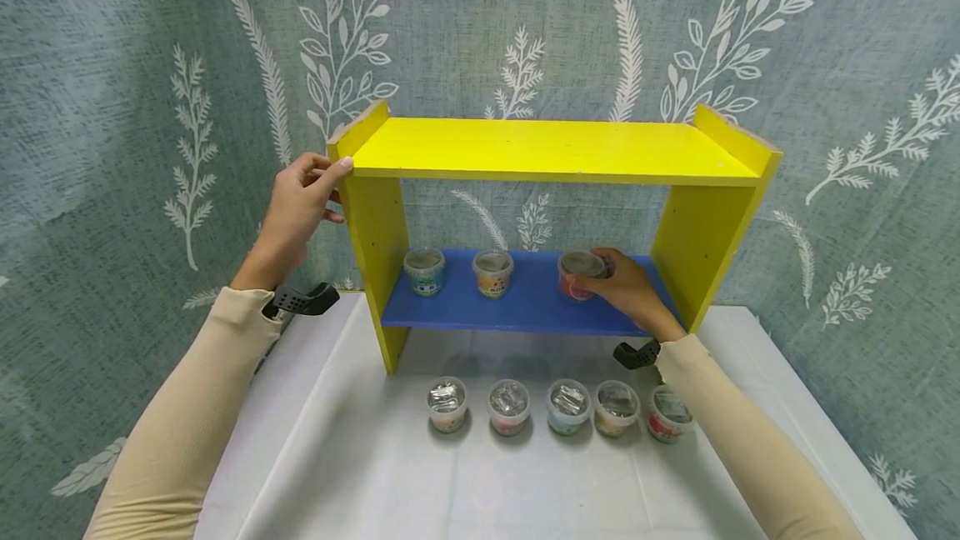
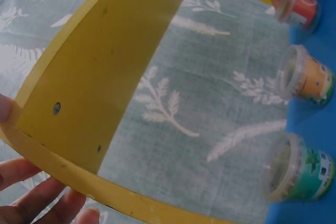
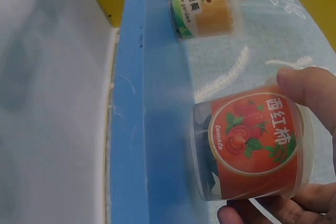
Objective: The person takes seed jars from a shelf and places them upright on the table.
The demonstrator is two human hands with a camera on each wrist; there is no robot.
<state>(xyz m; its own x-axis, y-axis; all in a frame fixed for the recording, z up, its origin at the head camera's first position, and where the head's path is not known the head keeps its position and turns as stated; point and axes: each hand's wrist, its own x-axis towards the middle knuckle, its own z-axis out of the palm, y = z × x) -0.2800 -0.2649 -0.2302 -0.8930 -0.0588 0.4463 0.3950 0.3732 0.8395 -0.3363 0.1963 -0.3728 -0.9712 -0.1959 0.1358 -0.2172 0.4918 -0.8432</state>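
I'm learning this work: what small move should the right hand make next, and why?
Perhaps set the tomato cup down fully on the blue shelf: the right hand grips it over that shelf, roughly in line with the green cup and orange cup; shelf contact is unclear.

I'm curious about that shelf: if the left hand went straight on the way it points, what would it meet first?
Most likely the yellow side panel: the left hand is right at its edge and seems to touch it, though depth is unclear.
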